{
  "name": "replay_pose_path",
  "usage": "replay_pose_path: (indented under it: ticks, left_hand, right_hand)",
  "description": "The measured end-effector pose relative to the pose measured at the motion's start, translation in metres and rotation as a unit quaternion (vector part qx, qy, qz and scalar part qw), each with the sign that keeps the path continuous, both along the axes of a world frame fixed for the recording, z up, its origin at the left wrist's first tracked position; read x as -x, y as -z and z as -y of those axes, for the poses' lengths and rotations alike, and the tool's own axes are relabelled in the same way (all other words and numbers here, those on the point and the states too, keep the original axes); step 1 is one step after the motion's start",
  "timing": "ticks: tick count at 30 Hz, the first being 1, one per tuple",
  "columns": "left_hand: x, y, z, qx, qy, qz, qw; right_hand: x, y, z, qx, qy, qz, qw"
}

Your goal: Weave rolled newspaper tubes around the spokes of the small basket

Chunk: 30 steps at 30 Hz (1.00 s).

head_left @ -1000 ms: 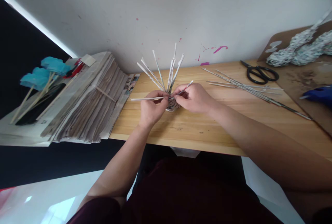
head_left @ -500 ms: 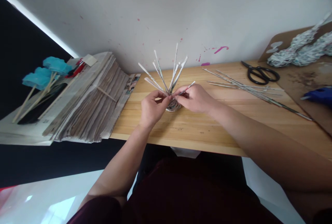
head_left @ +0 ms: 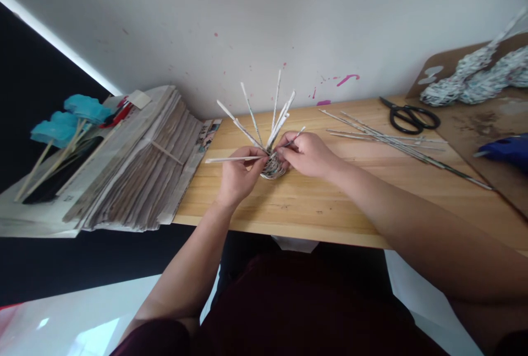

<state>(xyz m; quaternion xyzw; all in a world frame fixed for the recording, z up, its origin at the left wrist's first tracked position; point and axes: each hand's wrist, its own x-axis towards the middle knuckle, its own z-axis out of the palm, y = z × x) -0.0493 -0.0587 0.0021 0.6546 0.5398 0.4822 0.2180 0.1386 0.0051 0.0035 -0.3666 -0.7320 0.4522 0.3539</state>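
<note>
A small woven basket [head_left: 274,166] of rolled newspaper sits on the wooden table, with several paper sticks [head_left: 276,100] fanning up from its far side. My left hand [head_left: 240,180] is at its left edge, thumb and fingers closed on a paper stick [head_left: 231,159] that points left. On the right edge, my right hand [head_left: 307,153] is closed with its fingertips against the weave, and a thin paper stick [head_left: 300,132] sticks up from between its fingers. My fingers hide part of the basket's rim.
Loose paper sticks [head_left: 383,137] and black scissors [head_left: 410,118] lie to the right. Beyond are a woven paper piece [head_left: 457,78] and a blue tool [head_left: 505,149] on brown board. Stacked newspapers [head_left: 136,169] stand at left, with blue flower-like pieces [head_left: 86,108] on top.
The stick at my left hand has swung from upright down to the left, nearly level. More of the basket's weave shows between my hands. My right hand stays almost in place.
</note>
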Motion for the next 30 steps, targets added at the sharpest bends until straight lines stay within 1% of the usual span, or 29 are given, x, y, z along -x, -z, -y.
replay_pose_path:
  ticks: [2, 4, 6, 8, 10, 12, 15, 17, 22, 25, 28, 30]
  left_hand:
    - [0.002, 0.001, 0.000, -0.010, 0.013, -0.012, 1.000]
    - [0.003, 0.003, 0.000, -0.021, 0.014, -0.029, 0.999]
    - [0.003, 0.005, 0.001, -0.034, 0.005, -0.048, 0.998]
    - [0.003, 0.008, 0.001, -0.044, -0.003, -0.058, 0.997]
    - [0.003, 0.011, 0.000, -0.044, -0.001, -0.046, 0.998]
    - [0.003, 0.013, -0.003, -0.035, 0.015, -0.012, 0.999]
    - [0.005, 0.015, -0.010, -0.025, 0.047, 0.046, 0.998]
    - [0.006, 0.014, -0.014, -0.016, 0.062, 0.069, 0.996]
    - [0.005, 0.012, -0.015, 0.042, 0.079, 0.118, 0.989]
    - [0.001, 0.013, -0.013, 0.050, 0.067, 0.145, 0.986]
    - [-0.002, 0.016, -0.013, 0.034, 0.038, 0.149, 0.987]
    - [-0.001, 0.018, -0.014, 0.026, 0.031, 0.148, 0.988]
  right_hand:
    - [0.001, 0.002, -0.001, -0.053, 0.024, 0.013, 0.998]
    - [0.002, 0.004, -0.002, -0.083, 0.035, 0.015, 0.996]
    - [0.002, 0.006, -0.003, -0.071, 0.037, 0.006, 0.997]
    - [0.003, 0.009, -0.005, -0.038, 0.033, -0.007, 0.999]
    - [0.003, 0.011, -0.008, -0.004, 0.023, -0.024, 0.999]
    - [0.002, 0.012, -0.010, 0.011, 0.018, -0.036, 0.999]
    - [0.002, 0.012, -0.011, -0.008, 0.021, -0.030, 0.999]
    - [0.002, 0.011, -0.010, -0.021, 0.021, -0.025, 0.999]
    - [0.001, 0.009, -0.008, -0.018, 0.013, -0.017, 1.000]
    - [0.001, 0.008, -0.007, -0.023, 0.019, -0.008, 1.000]
    - [0.001, 0.007, -0.006, -0.025, 0.027, -0.010, 0.999]
    - [-0.001, 0.006, -0.006, -0.027, 0.026, -0.009, 0.999]
